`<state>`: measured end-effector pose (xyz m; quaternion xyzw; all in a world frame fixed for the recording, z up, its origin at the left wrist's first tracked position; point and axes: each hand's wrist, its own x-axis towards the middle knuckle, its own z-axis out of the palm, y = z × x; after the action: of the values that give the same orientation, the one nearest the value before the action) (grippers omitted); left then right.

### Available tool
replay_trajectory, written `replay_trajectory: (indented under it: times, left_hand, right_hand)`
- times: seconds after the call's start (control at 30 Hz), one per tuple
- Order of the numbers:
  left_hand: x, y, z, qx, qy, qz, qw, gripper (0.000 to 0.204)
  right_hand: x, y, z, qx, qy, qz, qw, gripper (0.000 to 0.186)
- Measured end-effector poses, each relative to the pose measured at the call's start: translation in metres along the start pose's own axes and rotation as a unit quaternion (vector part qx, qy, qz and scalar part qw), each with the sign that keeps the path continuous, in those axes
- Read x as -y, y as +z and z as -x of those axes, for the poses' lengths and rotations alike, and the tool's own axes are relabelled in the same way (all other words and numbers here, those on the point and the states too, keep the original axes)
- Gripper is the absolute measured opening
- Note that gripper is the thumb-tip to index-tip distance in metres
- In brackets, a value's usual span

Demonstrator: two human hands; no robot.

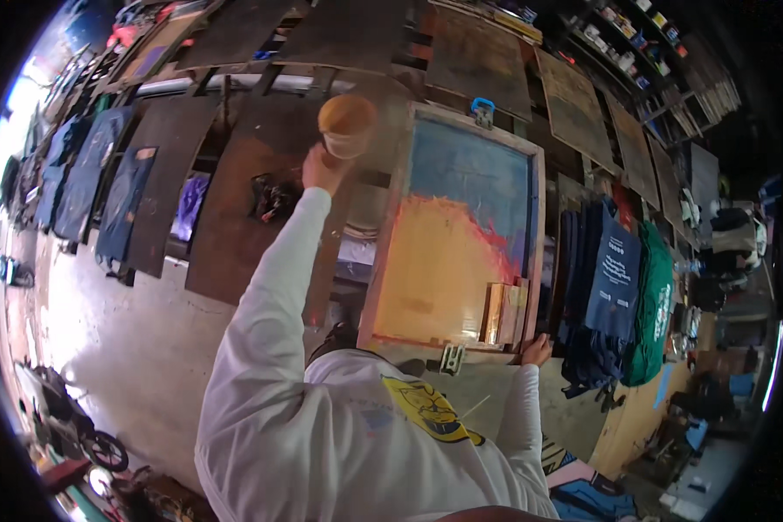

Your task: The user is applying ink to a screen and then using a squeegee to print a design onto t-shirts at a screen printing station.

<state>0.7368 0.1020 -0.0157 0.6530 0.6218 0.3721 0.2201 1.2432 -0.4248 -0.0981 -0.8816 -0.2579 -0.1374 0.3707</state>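
a white long-sleeved shirt (322, 444) with yellow print is filling the near view. left hand (322, 170) is gripping an orange-tan plastic tub (348, 132), fingers closing round its side, near the upper right corner of a dark brown flat board (226, 235). right hand (537, 350) is touching the lower right corner of a wooden-framed yellow, red and blue screen (538, 209); can't tell how tightly it's closing. wooden block (506, 311) is sitting inside that corner. tub could be spilling if tilting; contents unclear. block could be sliding if the screen is getting knocked. navy garments (613, 278) are hanging beyond the screen's right edge, grey floor (130, 331) is showing left.
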Motion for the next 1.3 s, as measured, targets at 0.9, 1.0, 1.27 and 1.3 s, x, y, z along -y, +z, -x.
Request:
replay_trajectory:
  times: [0.9,1.0,1.27,1.3]
  left_hand:
    - [-0.155,-0.059,0.235,0.136,0.149,0.103,0.974,0.116]
    - [-0.172,-0.06,0.282,0.104,0.162,0.071,0.979,0.119]
    - [-0.236,-0.069,0.401,0.067,0.159,-0.076,0.982,0.117]
    - [-0.242,-0.072,0.413,0.055,0.163,-0.099,0.98,0.115]
  right_hand:
    - [0.366,-0.096,0.039,0.366,-0.197,-0.301,0.858,0.031]
    - [0.329,-0.117,0.033,0.351,-0.196,-0.334,0.852,0.027]
    - [0.241,-0.156,0.022,0.47,-0.166,-0.416,0.761,0.019]
    - [0.237,-0.163,0.023,0.476,-0.18,-0.431,0.745,0.019]
